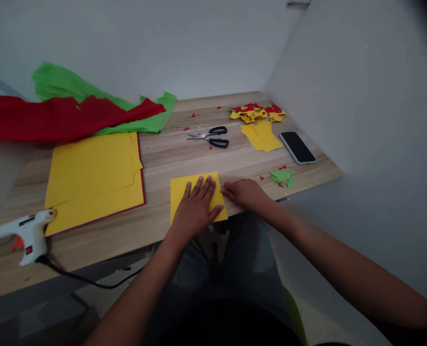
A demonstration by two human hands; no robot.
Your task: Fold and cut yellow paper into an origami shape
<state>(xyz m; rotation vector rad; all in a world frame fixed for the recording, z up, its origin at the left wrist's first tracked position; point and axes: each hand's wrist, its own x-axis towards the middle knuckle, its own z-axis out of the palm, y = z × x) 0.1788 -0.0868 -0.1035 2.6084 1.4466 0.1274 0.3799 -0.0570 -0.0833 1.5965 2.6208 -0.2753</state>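
A small folded yellow paper lies at the near edge of the wooden table. My left hand rests flat on top of it, fingers spread, pressing it down. My right hand lies beside it on the table, fingertips touching the paper's right edge. Neither hand grips anything.
A stack of yellow sheets lies at left, with red and green crepe paper behind. A white glue gun with a black cord sits at near left. Scissors, yellow cut pieces, red-yellow scraps, a phone and green scraps lie at right.
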